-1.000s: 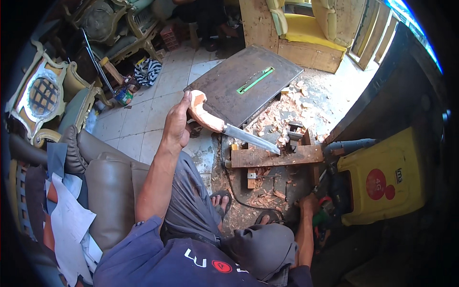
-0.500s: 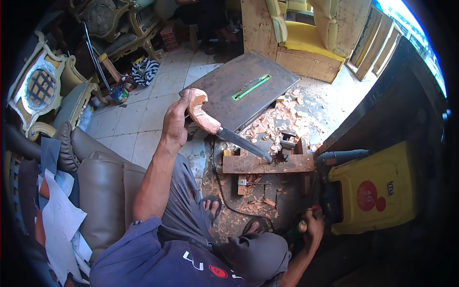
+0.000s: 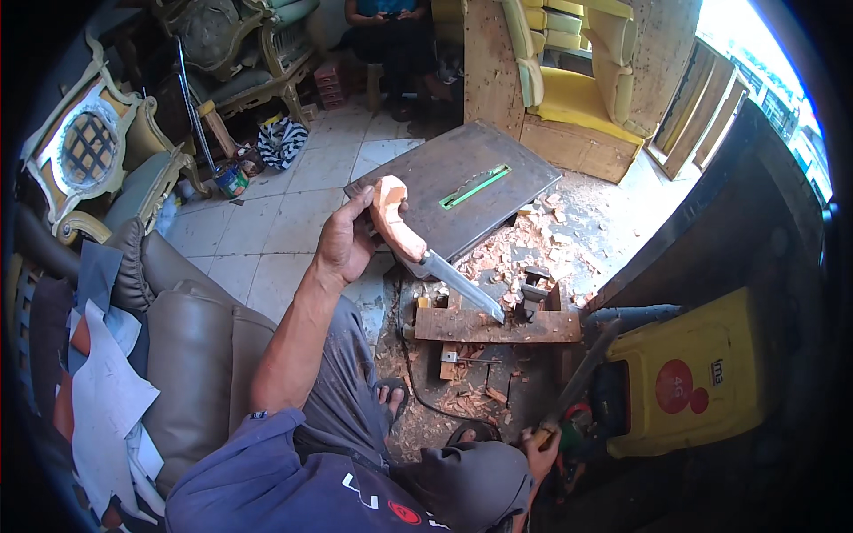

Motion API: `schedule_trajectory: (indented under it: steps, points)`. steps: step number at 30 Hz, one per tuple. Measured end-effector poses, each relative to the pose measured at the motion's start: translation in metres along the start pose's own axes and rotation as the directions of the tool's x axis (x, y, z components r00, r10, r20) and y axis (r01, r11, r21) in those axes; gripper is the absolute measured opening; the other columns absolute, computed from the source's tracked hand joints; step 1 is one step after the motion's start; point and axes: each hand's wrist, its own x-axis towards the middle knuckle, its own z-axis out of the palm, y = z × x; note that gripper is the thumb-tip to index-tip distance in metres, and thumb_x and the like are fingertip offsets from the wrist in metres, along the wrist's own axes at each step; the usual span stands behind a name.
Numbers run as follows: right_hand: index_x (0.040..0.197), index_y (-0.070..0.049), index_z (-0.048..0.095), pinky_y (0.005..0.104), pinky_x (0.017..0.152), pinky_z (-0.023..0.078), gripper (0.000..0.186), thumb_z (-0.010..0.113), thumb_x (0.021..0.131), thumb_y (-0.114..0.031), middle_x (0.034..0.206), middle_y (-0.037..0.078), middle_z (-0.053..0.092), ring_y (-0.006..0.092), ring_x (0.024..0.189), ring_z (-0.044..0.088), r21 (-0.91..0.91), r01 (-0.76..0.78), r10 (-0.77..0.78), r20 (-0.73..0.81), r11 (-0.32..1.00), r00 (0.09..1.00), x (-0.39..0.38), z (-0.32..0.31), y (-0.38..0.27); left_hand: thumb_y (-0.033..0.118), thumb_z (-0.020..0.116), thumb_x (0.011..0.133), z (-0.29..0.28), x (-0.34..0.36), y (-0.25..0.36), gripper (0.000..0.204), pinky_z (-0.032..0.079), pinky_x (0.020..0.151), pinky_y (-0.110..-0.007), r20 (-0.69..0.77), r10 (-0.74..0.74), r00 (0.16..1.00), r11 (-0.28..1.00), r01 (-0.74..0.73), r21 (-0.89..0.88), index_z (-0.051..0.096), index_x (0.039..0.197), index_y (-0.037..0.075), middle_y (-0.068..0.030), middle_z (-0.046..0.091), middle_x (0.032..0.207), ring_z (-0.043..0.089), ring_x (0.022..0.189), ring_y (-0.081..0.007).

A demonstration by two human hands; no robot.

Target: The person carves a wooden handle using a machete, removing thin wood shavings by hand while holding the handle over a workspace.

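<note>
My left hand (image 3: 346, 238) is closed around the curved, rough-carved wooden handle of a long knife (image 3: 462, 286). Its straight blade slants down to the right, and the tip meets a wooden clamping board (image 3: 498, 327) scattered with chips. Low on the right, my right hand (image 3: 539, 449) grips the wooden handle of a file-like tool (image 3: 588, 366), long, flat and dark, pointing up and to the right. Whether its face is toothed cannot be made out. Right beside that hand lies a green and red thing (image 3: 576, 431), partly in shadow.
Ahead stands a low dark table (image 3: 418, 182) with a green-edged slot. Wood chips (image 3: 511, 240) cover the floor on its right. A yellow plastic stool (image 3: 693, 377) lies on its side at right. A brown padded seat (image 3: 195, 355) is at left. Another person (image 3: 388, 35) sits at the back.
My right hand has come up with the file-like tool, whose long blade now shows. My left hand still holds the knife, its blade turned to catch more light. The view has shifted slightly.
</note>
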Motion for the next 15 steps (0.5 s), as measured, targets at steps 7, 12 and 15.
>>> schedule_trajectory:
  steps: [7,12,15]
  points:
    - [0.102,-0.006,0.054,0.028,0.044,0.042,0.029,0.067,0.098,-0.031,0.067,0.001,0.05,0.0107,0.052,0.05,0.186,0.028,-0.029,-0.001,0.982,1.0,0.043,0.017,-0.046,0.036,0.064,0.099,0.006,-0.011,0.012,0.045,0.054,0.093,-0.044,0.059,-0.017,0.998,1.0,0.016,0.022,0.057,0.137,0.012,-0.0075,0.063,0.117,0.062,0.108,-0.0218]
    - [0.115,-0.003,0.057,0.0271,0.042,0.042,0.031,0.064,0.101,-0.03,0.068,0.0,0.053,0.0116,0.048,0.052,0.394,-0.098,0.051,0.127,0.914,0.991,0.033,0.037,-0.079,0.03,0.068,0.098,-0.006,-0.01,0.008,0.031,0.057,0.08,-0.036,0.032,0.045,0.998,0.993,-0.048,0.105,0.06,0.124,0.013,-0.0041,0.061,0.11,0.063,0.098,-0.0161]
    - [0.115,-0.003,0.057,0.0271,0.042,0.042,0.031,0.064,0.101,-0.031,0.067,0.0,0.051,0.0112,0.048,0.052,0.384,-0.156,0.085,0.196,0.91,0.977,0.032,0.041,-0.08,0.028,0.068,0.099,0.0,-0.008,0.006,0.028,0.057,0.075,-0.033,0.004,0.054,0.999,0.995,-0.054,0.085,0.061,0.121,0.013,-0.0027,0.061,0.108,0.063,0.095,-0.0144]
